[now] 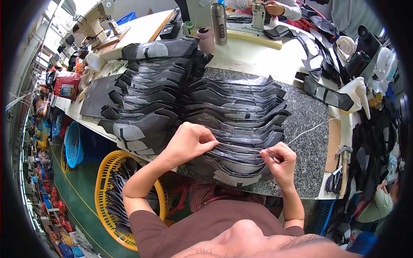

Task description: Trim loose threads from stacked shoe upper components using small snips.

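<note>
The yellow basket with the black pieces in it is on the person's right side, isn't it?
Not quite: the yellow basket with the black pieces in it is on the person's left side, as the head view shows.

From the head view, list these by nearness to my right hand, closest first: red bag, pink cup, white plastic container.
Nearest to your right hand first:
1. White plastic container, at the table's right side.
2. Pink cup, beyond the dark pieces.
3. Red bag, far left.
</note>
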Tool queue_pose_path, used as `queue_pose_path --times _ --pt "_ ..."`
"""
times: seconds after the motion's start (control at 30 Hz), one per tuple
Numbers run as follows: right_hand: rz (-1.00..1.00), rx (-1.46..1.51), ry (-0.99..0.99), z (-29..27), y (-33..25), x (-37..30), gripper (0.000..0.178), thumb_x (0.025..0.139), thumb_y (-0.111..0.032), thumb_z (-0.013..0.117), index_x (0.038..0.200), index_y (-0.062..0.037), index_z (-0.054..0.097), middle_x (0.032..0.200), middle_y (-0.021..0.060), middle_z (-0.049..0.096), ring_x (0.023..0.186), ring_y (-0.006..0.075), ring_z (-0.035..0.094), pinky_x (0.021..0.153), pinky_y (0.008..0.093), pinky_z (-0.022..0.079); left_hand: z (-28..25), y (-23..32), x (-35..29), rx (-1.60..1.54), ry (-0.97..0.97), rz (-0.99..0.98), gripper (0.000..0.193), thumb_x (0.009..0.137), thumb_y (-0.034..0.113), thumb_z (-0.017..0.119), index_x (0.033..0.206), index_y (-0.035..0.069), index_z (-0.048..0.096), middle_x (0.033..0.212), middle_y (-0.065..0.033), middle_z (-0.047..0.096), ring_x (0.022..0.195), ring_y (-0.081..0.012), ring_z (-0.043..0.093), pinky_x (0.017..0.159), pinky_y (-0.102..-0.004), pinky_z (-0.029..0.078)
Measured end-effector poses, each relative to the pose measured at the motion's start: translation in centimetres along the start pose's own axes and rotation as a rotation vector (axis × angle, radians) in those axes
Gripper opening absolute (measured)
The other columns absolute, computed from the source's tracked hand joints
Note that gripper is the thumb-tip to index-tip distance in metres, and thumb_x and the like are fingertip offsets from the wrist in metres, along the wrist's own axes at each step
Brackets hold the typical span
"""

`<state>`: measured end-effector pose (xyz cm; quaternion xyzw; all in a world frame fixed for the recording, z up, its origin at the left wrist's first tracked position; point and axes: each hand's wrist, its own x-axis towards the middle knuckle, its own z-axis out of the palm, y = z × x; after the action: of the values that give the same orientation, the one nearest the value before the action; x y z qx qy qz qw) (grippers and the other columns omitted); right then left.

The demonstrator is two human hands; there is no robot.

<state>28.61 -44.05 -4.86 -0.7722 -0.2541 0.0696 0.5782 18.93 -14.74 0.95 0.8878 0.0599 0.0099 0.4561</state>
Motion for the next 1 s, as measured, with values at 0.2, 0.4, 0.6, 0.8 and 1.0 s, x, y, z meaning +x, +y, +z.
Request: queue_pose_path --times 0.2,0.4,0.6,0.8,1.0 --pt "0.034 -0.07 -0.016 -0.4 0.2 1.0 0.012 0.083 -0.002 0.085 0.089 0.0003 0.076 0.076 0.0001 0.058 0.062 0.0041 0.052 0.054 0.0224 0.039 1.0 -0.9 1.3 0.14 -0.033 -0.017 0.018 0.088 0.015 0.08 0.089 -0.002 0.079 0.072 -0.0108 0.075 0.06 -0.0131 0.069 0.059 -0.0267 0.054" --pt "0.078 -0.115 0.02 -0.4 1.8 2.1 0.015 0.079 -0.008 0.084 0.084 0.0007 0.072 0.069 0.0055 0.06 0.058 0.0149 0.057 0.057 0.0301 0.045 -0.2 0.5 2.8 0.229 -0.133 -0.14 0.021 0.083 0.017 0.08 0.078 -0.002 0.075 0.061 -0.0126 0.068 0.053 -0.0156 0.065 0.055 -0.0311 0.051" --pt "0.149 -0.053 0.002 -0.2 2.5 2.4 0.017 0.082 -0.01 0.084 0.085 0.001 0.072 0.072 0.0066 0.068 0.064 0.0116 0.066 0.06 0.0276 0.049 -0.9 0.6 4.1 0.519 -0.149 -0.157 0.027 0.076 0.021 0.075 0.067 0.001 0.059 0.062 -0.0157 0.065 0.062 -0.0331 0.066 0.063 -0.0421 0.053" --pt "0.203 -0.002 -0.031 -0.8 2.9 2.3 0.017 0.084 -0.012 0.085 0.087 0.0006 0.074 0.073 0.0054 0.069 0.068 0.009 0.067 0.062 0.0264 0.052 1.8 3.6 3.6 0.489 -0.004 0.296 0.016 0.08 -0.001 0.065 0.093 0.004 0.058 0.091 -0.0144 0.059 0.088 -0.0331 0.064 0.079 -0.044 0.052" --pt "0.226 0.042 -0.061 -3.0 2.3 3.2 0.017 0.087 -0.012 0.085 0.09 0.0031 0.077 0.077 0.0067 0.075 0.074 0.0067 0.069 0.065 0.0253 0.055 8.0 3.9 3.1 0.641 -0.101 0.695 0.042 0.089 0.028 0.076 0.12 0.0 0.07 0.107 -0.0056 0.061 0.097 -0.0231 0.057 0.082 -0.0355 0.052"
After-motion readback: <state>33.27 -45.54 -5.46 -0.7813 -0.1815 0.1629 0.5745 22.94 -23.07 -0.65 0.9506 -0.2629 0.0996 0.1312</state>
